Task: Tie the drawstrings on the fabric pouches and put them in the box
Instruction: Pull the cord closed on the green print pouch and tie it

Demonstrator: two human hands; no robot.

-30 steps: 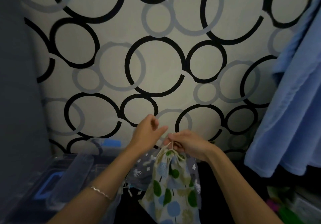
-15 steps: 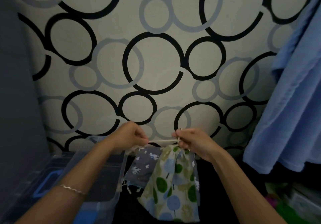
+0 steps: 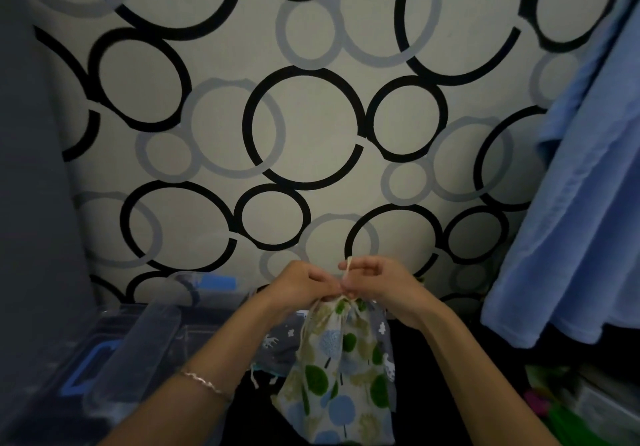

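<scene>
- The left hand (image 3: pixel 298 286) and right hand (image 3: pixel 377 286) meet low in the middle of the view, knuckles touching, at the gathered neck of a tree-print pouch (image 3: pixel 339 369).
- The right hand pinches the cord (image 3: pixel 347 269) narrowly between thumb and forefinger. A short pale length stands up above the pinch, and the rest runs down into the neck.
- The left hand's fingers are curled tight on the pouch neck. Their tips are tucked under the hand, so it cannot be told whether they also hold cord.
- No knot can be made out, because the hands cover that spot.
- The pouch hangs from the hands, out of the box, and its bottom edge is cut off by the frame.
- A grey pouch (image 3: pixel 280 341) with white animal figures lies behind it. It is mostly hidden and shows only at either side, with loose cord ends dangling below its left part.
- The box (image 3: pixel 145 341), of clear plastic, stands at lower left beside the left forearm. It is dim and hard to read. A blue handle (image 3: pixel 86 373) shows on it, and what it holds cannot be seen.
- A thin bracelet (image 3: pixel 204 381) sits on the left wrist.
- A blue cloth (image 3: pixel 571 203) hangs at the right, cut off by the frame edge.
- A wall (image 3: pixel 311 127) patterned with black and grey rings fills the background.
- The lower right corner is dark, with green and pink shapes too blurred to name.
</scene>
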